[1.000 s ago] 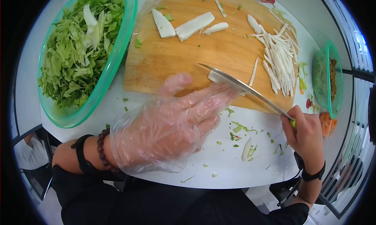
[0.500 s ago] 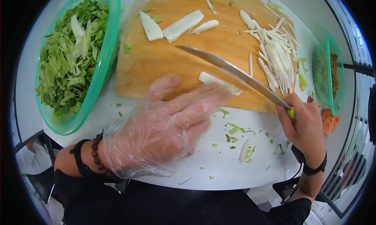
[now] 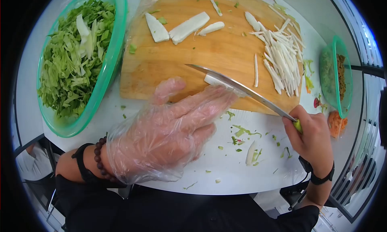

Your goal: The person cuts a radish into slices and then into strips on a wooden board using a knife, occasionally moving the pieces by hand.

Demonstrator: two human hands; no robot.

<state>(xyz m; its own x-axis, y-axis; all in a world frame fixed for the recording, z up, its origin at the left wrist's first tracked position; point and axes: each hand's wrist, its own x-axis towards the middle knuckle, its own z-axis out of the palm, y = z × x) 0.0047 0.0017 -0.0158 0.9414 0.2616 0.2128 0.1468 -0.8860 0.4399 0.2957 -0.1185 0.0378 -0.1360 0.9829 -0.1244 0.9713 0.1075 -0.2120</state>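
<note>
My left hand (image 3: 173, 131), in a clear plastic glove, lies flat with its thumb spread and its fingers stretched over a white vegetable piece (image 3: 210, 80) at the near edge of the wooden cutting board (image 3: 157, 66). Most of that piece is hidden under the fingertips and blade. My bare right hand (image 3: 310, 137) grips a kitchen knife (image 3: 264, 101) by its green handle. The blade lies along the far side of the white piece, close to my left fingertips. Thin white strips (image 3: 284, 58) are heaped at the board's right. Thick white slabs (image 3: 189, 27) rest towards its far side.
On the left stands a green bowl (image 3: 112, 62) full of chopped leafy greens (image 3: 76, 70). A smaller green container (image 3: 335, 76) with brown contents is at the right, beside something orange and shredded (image 3: 336, 124). Green scraps (image 3: 242, 131) litter the white table (image 3: 225, 171).
The knife has moved down towards me, from above the board to the far side of the white piece. My left hand has stayed nearly still.
</note>
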